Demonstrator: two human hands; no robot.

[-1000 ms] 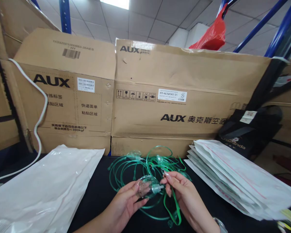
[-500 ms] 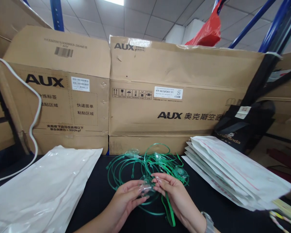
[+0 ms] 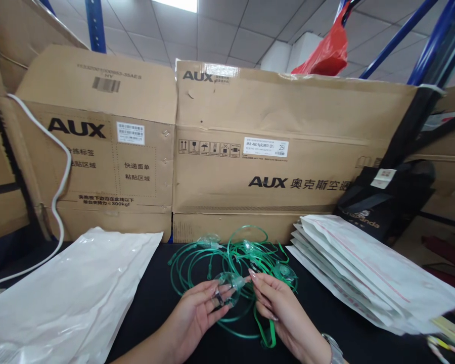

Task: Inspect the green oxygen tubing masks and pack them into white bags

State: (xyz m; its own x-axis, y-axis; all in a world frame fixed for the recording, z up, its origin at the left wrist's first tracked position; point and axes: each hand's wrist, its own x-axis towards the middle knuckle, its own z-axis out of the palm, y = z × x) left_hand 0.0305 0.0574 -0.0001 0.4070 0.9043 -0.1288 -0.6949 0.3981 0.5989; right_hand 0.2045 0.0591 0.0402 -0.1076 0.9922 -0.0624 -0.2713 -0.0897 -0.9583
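My left hand is closed around a clear green-tinted oxygen mask, its fingers curled at the mask's edge. Beside the mask's narrow end, my right hand has thumb and index finger pinched together; what lies between the fingertips is too small to tell. A green elastic strap hangs in a loop below the right hand. Behind both hands lies a tangle of green tubing with more clear masks, among them one at the right and one at the back.
On the left lies a white plastic bag. A stack of white mailing bags sits at the right, near a black bag. Large cardboard boxes form a wall behind the black table surface.
The mask in my left hand has turned so that its cup shows more openly. My right hand has shifted slightly right. The whole view has moved a little.
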